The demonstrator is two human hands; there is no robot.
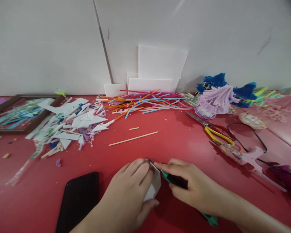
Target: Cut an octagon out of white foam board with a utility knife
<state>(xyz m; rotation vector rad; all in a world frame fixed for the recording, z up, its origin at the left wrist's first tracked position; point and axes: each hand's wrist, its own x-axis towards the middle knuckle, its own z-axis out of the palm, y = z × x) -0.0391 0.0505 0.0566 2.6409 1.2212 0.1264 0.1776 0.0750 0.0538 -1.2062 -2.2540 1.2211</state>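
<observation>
Hands point(133, 186) point(196, 184) hold white board point(155, 183) and cutter point(176, 180); green marks point(42, 135) on wrapper point(37, 152) illegible

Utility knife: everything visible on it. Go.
The utility knife has a slim, dark body with green parts, likely plastic, and a narrow, metallic-looking blade, extended. It is gripped in the right hand, index finger stretched forward toward the blade; the palm hides much of the handle, and a green end shows below the hand. It slants, blade toward the upper left, along the edge of the white board piece in the left hand. Whether the blade bites in is unclear.
</observation>
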